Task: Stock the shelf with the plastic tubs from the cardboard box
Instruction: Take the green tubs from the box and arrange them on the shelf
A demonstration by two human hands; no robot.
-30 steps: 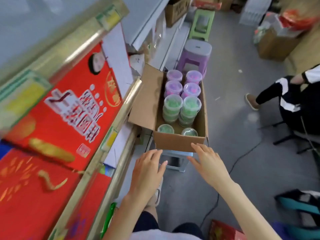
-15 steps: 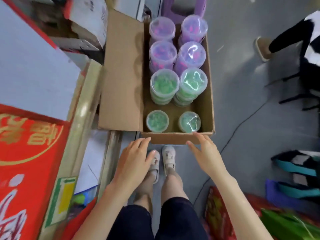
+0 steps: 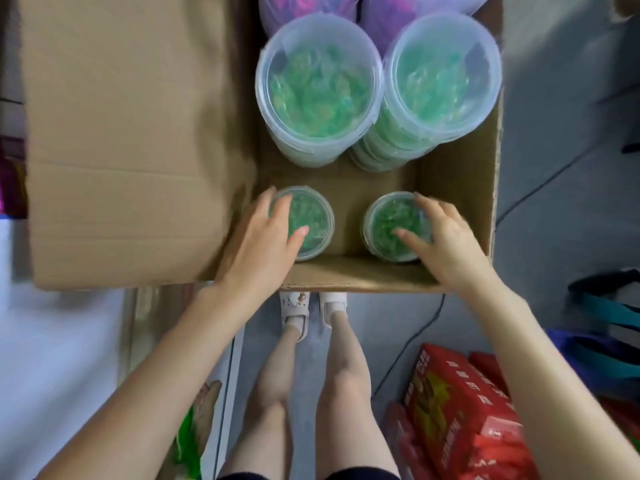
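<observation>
- Two green-filled tubs sit low at the near end of the cardboard box (image 3: 453, 188): left tub (image 3: 311, 220) by the left wall, right tub (image 3: 388, 226) by the right wall.
- Left hand (image 3: 263, 244) lies spread over the left tub, fingers loose, not yet closed.
- Right hand (image 3: 446, 240) curls over the right tub; a firm grip cannot be told.
- Taller stacks of green tubs (image 3: 318, 88) stand behind, toward the far end.

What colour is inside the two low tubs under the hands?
Green, through clear lids; the head view shows it.
</observation>
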